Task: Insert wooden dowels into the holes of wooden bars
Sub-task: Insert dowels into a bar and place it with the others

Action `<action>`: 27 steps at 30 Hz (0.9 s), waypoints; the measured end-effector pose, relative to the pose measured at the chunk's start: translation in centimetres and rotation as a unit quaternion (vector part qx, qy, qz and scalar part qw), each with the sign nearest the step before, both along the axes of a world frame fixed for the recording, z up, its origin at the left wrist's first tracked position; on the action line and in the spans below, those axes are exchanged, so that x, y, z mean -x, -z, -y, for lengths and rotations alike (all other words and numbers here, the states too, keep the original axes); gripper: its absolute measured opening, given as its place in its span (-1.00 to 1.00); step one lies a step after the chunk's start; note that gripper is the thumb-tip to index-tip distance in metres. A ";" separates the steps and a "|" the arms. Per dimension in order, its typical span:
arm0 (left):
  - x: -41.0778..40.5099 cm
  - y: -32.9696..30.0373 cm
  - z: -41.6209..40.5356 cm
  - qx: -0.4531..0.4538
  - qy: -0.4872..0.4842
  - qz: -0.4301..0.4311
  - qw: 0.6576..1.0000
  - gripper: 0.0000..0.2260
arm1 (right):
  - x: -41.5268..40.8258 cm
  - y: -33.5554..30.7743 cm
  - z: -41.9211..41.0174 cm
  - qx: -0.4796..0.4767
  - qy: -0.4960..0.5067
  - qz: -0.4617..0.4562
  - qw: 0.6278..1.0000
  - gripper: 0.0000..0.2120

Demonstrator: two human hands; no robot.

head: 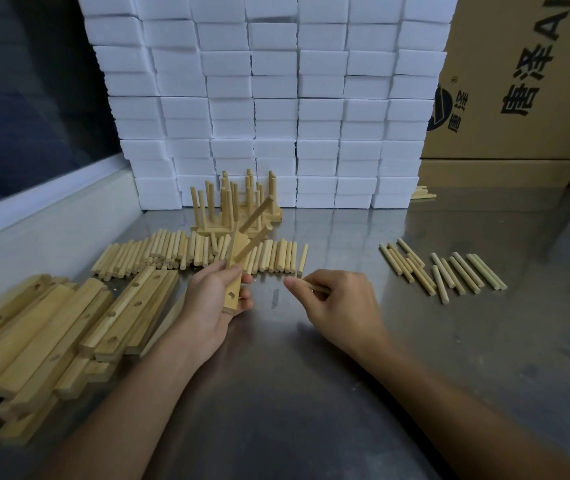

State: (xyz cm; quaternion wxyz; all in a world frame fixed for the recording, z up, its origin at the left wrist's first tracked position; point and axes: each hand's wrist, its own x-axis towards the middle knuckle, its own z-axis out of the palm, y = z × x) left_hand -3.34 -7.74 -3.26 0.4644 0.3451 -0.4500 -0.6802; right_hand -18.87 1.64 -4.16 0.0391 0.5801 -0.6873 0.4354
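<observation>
Steel-topped surface (311, 393) fills the lower frame, white foam blocks (269, 98) stacked across the back. Left hand (212, 301), centre frame, grip closed around a short pale wooden bar (233, 289) held off the surface, near-upright. Two round wooden dowels (254, 218) seated in its upper holes, angled up-right; one lower hole open. Right hand (337, 303), just right of the bar, fingers curled, pinching a single loose dowel (316, 288), mostly hidden in the hand. Behind the hands: a row of loose dowels (186, 252) lying flat, finished bars with upright dowels (238, 202) beyond. Lower left: pile of drilled wooden bars (69, 334). Right of centre: smaller scatter of dowels (446, 271). Upper right: brown printed cardboard box (526, 81).
</observation>
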 end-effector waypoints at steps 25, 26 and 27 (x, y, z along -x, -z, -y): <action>0.2 0.1 -0.2 -0.048 0.151 -0.072 0.985 -0.76 | -2.9 0.0 -0.5 -0.013 -0.175 -0.128 0.976 -0.78; 0.2 0.1 -0.2 -0.045 0.152 -0.079 0.984 -0.77 | -2.9 -0.1 -0.5 -0.020 -0.172 -0.123 0.977 -0.77; 0.2 0.1 -0.2 -0.043 0.154 -0.085 0.984 -0.78 | -2.9 -0.3 -0.6 -0.027 -0.170 -0.116 0.978 -0.76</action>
